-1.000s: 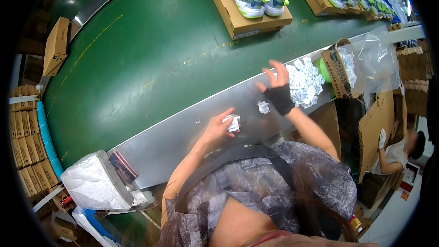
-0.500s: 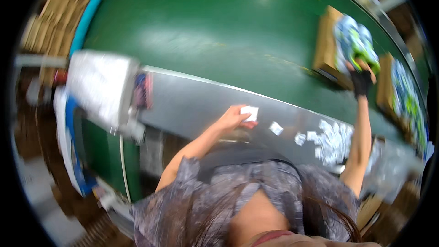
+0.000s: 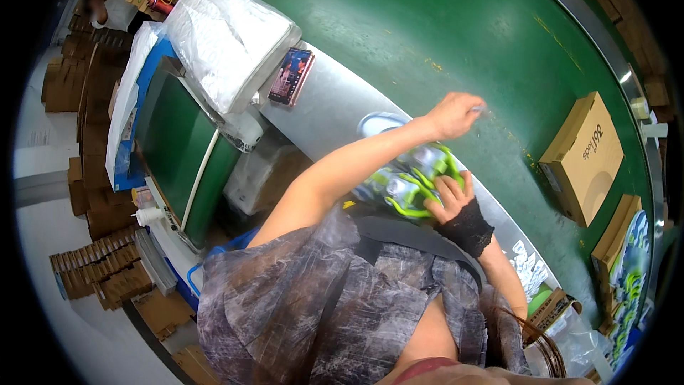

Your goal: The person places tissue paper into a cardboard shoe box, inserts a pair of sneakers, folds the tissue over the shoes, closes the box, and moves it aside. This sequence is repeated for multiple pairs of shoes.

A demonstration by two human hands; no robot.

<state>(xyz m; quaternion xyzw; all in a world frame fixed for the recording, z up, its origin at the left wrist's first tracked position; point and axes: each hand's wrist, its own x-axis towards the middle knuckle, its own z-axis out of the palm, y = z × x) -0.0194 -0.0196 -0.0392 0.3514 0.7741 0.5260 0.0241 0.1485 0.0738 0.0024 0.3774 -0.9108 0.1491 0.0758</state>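
Observation:
My right hand [image 3: 456,203], with a black cuff at the wrist, grips a pair of light blue and lime green shoes [image 3: 410,182] above the metal ledge before me. Beyond them my left hand [image 3: 454,115] reaches across, its fingers pinched together on a small white packet [image 3: 480,108] that barely shows. Part of the shoes is covered by my left forearm; a pale blue rounded piece [image 3: 381,123] sticks out past it. Several white packets [image 3: 529,267] lie in a heap on the ledge, near my right forearm.
A green belt [image 3: 399,21] runs beyond the metal ledge [image 3: 335,93]. A brown cardboard box [image 3: 582,160] stands on it at right, near an open box of similar shoes [image 3: 627,271]. At left are a plastic-wrapped white bundle [image 3: 224,43] and a phone [image 3: 291,76]. Far left, a person [image 3: 114,13] is partly visible.
My right hand has come from the open box on the right to in front of me, bringing the shoes. My left hand has moved outward and right with the packet. The view has turned.

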